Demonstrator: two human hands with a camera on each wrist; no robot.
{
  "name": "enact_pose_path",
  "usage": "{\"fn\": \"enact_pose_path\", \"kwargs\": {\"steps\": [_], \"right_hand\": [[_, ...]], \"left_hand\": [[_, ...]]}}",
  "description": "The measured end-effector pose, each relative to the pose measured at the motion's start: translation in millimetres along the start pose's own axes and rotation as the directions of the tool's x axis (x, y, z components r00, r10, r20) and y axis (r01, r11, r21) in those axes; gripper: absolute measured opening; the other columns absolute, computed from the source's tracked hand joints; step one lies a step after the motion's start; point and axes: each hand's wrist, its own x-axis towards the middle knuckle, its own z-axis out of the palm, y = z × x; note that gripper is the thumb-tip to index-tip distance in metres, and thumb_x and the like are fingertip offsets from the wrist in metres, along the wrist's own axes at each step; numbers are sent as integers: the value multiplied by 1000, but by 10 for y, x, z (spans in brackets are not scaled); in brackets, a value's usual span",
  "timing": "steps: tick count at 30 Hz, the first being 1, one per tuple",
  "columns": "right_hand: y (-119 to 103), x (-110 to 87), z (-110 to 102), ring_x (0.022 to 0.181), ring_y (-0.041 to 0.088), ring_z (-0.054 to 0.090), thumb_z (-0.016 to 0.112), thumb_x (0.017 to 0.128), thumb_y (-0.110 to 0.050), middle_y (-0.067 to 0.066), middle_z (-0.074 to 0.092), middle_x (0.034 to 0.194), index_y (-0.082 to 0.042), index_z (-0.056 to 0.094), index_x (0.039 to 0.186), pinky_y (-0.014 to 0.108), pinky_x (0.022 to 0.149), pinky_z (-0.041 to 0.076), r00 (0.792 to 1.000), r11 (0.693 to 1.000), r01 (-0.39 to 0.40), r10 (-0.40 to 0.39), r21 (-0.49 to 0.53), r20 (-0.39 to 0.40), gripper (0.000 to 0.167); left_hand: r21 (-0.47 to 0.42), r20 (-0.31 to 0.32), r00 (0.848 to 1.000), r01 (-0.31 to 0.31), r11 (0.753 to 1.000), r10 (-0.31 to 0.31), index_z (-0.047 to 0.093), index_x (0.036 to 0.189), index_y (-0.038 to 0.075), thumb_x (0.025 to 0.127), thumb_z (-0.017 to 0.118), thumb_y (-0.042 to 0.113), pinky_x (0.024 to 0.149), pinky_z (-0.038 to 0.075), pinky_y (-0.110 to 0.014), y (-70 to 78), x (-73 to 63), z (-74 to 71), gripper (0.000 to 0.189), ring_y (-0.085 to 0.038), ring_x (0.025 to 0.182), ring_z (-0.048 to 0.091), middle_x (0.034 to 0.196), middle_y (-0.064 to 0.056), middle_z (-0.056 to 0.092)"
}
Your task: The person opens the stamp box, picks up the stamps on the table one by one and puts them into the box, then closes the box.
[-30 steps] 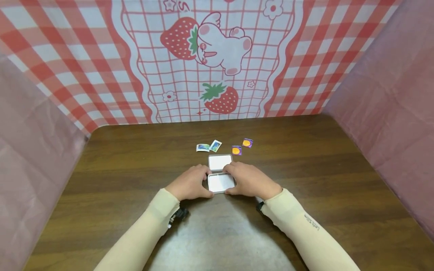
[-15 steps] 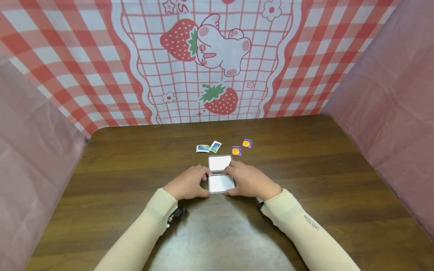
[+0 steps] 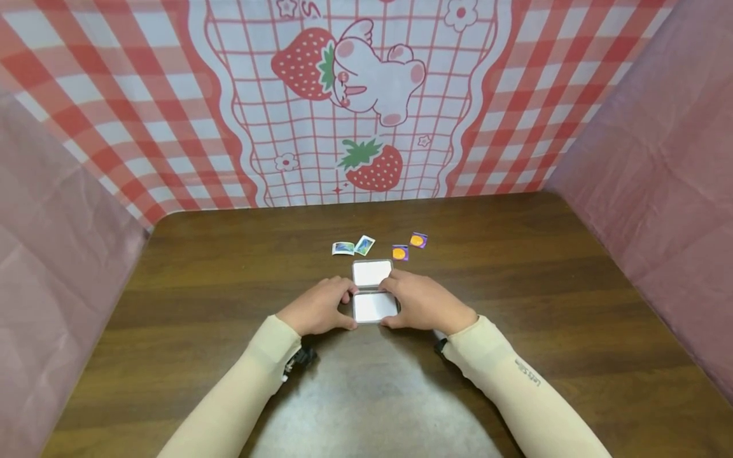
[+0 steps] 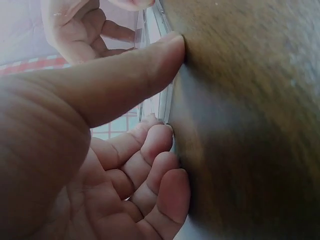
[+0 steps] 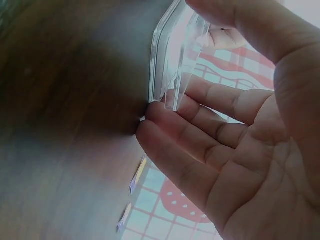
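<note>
Near clear case (image 3: 375,308), one: on the wooden table (image 3: 504,261), clock centre; its clear upper panel (image 5: 187,57) looks tilted over the base. Right hand (image 3: 429,302), three o'clock: narrow hold, thumb at near edge, fingers at far edge. Left hand (image 3: 317,308), nine o'clock: narrow hold on the left end (firmness cannot be told). Far clear case (image 3: 371,273), one: twelve o'clock, just beside. Blue-green cards (image 3: 343,249), two: eleven o'clock. Purple cards (image 3: 418,240), two: one o'clock. Likely hazards: uneven pressing might seat the panel askew; a forward shove could drive both cases into the cards.

Right sleeve (image 3: 518,385) — "Let's Slim"; patterned cloth (image 3: 355,121) — sideways "S".
</note>
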Motion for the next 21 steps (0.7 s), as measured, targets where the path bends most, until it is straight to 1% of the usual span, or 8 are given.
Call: {"fn": "enact_pose_path", "kwargs": {"steps": [7, 14, 21], "right_hand": [[4, -4, -29, 83, 11, 58, 90, 79, -32, 3, 65, 110, -5, 68, 116, 30, 74, 52, 1000, 1000, 7, -7, 17, 13, 50], [3, 1, -18, 83, 11, 58, 89, 80, -33, 2, 65, 109, -6, 69, 117, 31, 75, 52, 1000, 1000, 4, -4, 16, 5, 49], [16, 9, 4, 84, 11, 58, 89, 80, -34, 1, 64, 110, -7, 69, 118, 31, 76, 52, 1000, 1000, -11, 11, 7, 7, 50]], "left_hand": [[18, 1, 1000, -1, 1000, 1, 62, 121, 6, 84, 88, 26, 88, 46, -37, 10, 2, -7, 49, -17, 93, 53, 101, -1, 59], [34, -9, 1000, -13, 999, 13, 62, 119, 6, 82, 89, 27, 85, 46, -37, 32, -9, -3, 51, -17, 92, 52, 100, -1, 59], [81, -10, 1000, -24, 996, 25, 61, 120, 8, 81, 90, 36, 84, 48, -35, 40, -12, 19, 56, -16, 93, 53, 101, -1, 60]]}}
